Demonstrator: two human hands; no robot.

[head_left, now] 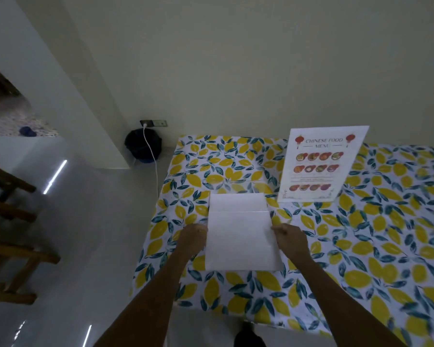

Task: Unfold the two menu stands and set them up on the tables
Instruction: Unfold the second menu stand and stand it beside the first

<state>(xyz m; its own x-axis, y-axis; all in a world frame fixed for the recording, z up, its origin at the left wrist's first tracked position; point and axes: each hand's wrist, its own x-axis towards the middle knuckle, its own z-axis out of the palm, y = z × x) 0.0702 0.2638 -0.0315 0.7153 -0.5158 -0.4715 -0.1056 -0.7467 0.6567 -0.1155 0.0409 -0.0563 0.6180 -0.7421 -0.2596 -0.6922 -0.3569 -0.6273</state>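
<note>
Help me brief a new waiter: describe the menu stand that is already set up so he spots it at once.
Find the table with the lemon-print cloth against the wall. Near its far edge stands the upright menu stand, headed "Chinese Food Menu" with rows of dish pictures. The blank white folded stand beside it shows no print.

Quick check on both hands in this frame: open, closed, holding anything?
Left hand: closed on the left edge of the folded menu stand.
Right hand: closed on the same stand's right edge.
</note>
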